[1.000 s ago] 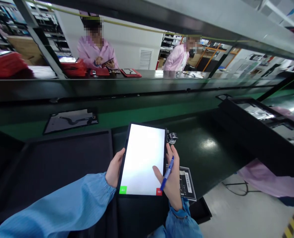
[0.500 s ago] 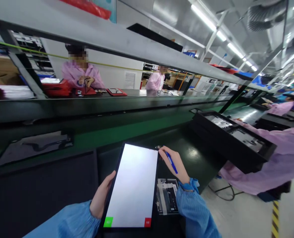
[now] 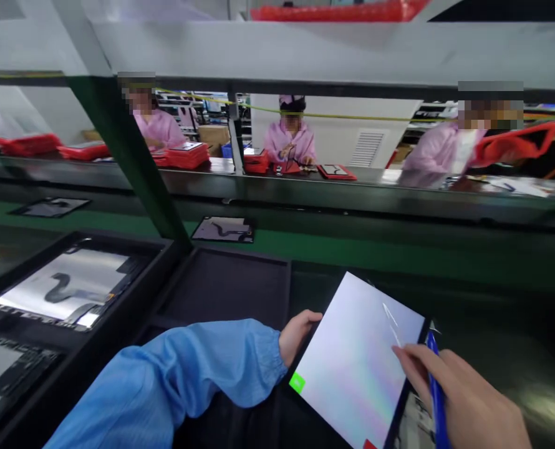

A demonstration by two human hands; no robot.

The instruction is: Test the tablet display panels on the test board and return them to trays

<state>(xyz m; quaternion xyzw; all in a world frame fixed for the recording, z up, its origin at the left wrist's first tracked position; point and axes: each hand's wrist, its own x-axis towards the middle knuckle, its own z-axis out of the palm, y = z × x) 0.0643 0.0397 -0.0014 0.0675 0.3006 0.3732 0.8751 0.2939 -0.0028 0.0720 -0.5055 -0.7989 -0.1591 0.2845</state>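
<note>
I hold a tablet (image 3: 355, 365) whose screen glows white, with a green square at its lower left corner and a red one at the bottom edge. My left hand (image 3: 296, 333) grips its left edge, fingers curled round it. My right hand (image 3: 464, 399) rests on the tablet's right edge, thumb on the screen, with a blue pen (image 3: 435, 390) held between its fingers. Both sleeves are light blue. The tablet is tilted, its top turned to the right.
A dark empty tray (image 3: 226, 287) lies just left of the tablet. Further left a black tray (image 3: 67, 290) holds a panel with a flex cable. A green conveyor belt (image 3: 352, 252) carries dark panels (image 3: 224, 229). Three people in pink coats work across the line, beside red trays (image 3: 184, 154).
The view has swung left. The tablet now sits tilted at the lower right. My right hand has come back from the tablet's top corner to its right edge.
</note>
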